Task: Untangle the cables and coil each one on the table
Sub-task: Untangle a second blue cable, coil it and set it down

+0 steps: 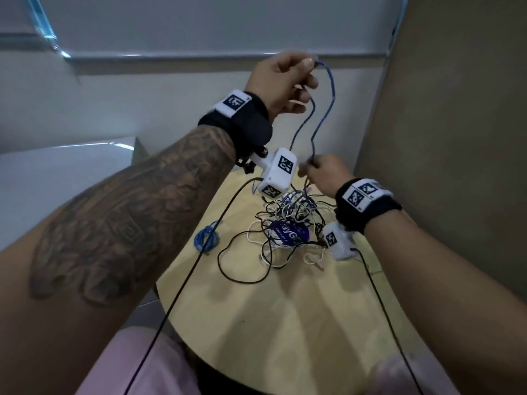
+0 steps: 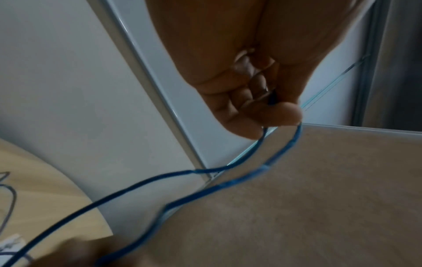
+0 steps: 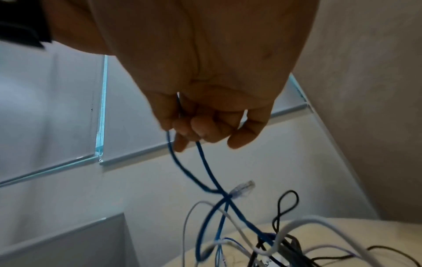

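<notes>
a: well, up high, left hand [image 1: 281,81], fingers curled round a thin blue cable [image 1: 328,109], pinching it tight near the top.

b: yep, same in the left wrist view: thumb and fingers [image 2: 246,126] squeezed on that thin blue cable [image 2: 228,184], two strands hanging down from there.

a: lower down, right hand [image 1: 325,173], fingers curled too, gripping the same cable just over the pile.

b: in the right wrist view, curled fingers [image 3: 200,130] round the blue cable [image 3: 205,168], two strands dropping down, crossing beside a clear plastic plug [image 3: 242,188].

a: so, cable stretched in a loop between both hands, up in the air, other end lost in the mess.

b: under the hands, a messy heap of black, white and blue cables [image 1: 288,220], all knotted up, lying on the round pale wooden table [image 1: 256,317].

a: a round blue sticker or tag [image 1: 289,233] tucked inside the heap, words too blurry to read.

b: off to the left, a small blue cable bundle [image 1: 206,238], already coiled, well apart from the heap.
</notes>
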The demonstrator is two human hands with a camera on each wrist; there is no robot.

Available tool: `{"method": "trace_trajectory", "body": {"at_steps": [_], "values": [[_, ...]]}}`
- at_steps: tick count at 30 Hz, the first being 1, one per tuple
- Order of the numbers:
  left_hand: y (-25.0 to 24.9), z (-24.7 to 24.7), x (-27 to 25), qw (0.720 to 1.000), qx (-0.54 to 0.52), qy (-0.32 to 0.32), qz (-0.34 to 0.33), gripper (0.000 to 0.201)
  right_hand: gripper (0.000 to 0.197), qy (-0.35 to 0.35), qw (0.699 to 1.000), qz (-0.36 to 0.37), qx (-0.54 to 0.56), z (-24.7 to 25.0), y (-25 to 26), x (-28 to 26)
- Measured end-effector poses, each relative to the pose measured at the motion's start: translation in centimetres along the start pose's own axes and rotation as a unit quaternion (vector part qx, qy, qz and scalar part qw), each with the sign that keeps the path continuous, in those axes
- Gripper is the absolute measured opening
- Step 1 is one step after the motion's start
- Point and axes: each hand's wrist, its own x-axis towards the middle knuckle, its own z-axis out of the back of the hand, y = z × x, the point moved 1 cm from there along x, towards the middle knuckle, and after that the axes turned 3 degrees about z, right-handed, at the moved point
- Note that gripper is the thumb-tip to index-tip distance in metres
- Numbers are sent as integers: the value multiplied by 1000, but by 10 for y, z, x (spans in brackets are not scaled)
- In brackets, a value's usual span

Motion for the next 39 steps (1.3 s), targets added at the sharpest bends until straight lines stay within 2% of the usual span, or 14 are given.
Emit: {"method": "trace_trajectory", "body": {"at_steps": [4, 6, 8, 10, 12, 14, 17, 20, 22, 24, 26, 29, 35, 39], "values": [[32, 15, -14, 998, -19, -67, 6, 13, 35, -40, 991, 7, 125, 19, -4, 8], [56, 16, -20, 994, 10, -101, 46, 22, 38, -56, 982, 22, 180, 24, 2, 9], [81, 12, -27, 988, 53, -67, 130, 36, 41, -79, 973, 41, 213, 34, 15, 10], [101, 3, -41, 971, 129, 39, 196, 39, 41, -84, 960, 49, 262, 45, 33, 11], [118, -3, -51, 956, 197, 107, 189, 28, 38, -79, 955, 63, 278, 55, 48, 9], [128, -5, -54, 962, 199, 113, 152, 15, 35, -75, 956, 89, 269, 62, 58, 7], [125, 0, -47, 983, 121, 58, 127, 17, 25, -66, 957, 99, 265, 60, 57, 3], [113, 9, -34, 992, 76, 5, 103, 24, 20, -49, 986, 95, 128, 34, 22, 3], [105, 14, -28, 993, 69, 3, 93, 24, 35, -34, 996, 76, 34, 11, -5, -3], [101, 17, -27, 992, 88, 21, 88, 23, 44, -33, 996, 68, 40, -7, -23, -11], [100, 21, -27, 992, 94, 24, 81, 23, 34, -25, 997, 68, 36, -23, -33, -17], [92, 27, -24, 996, 55, 7, 76, 24, 20, 11, 994, 52, -96, -42, -52, -27], [48, 34, -9, 999, -18, -33, 15, 25, 72, 147, 967, -96, -183, -50, -105, -34], [6, 33, 4, 997, -70, -40, -14, 22, 84, 204, 934, -145, -255, -49, -121, -39]]}}
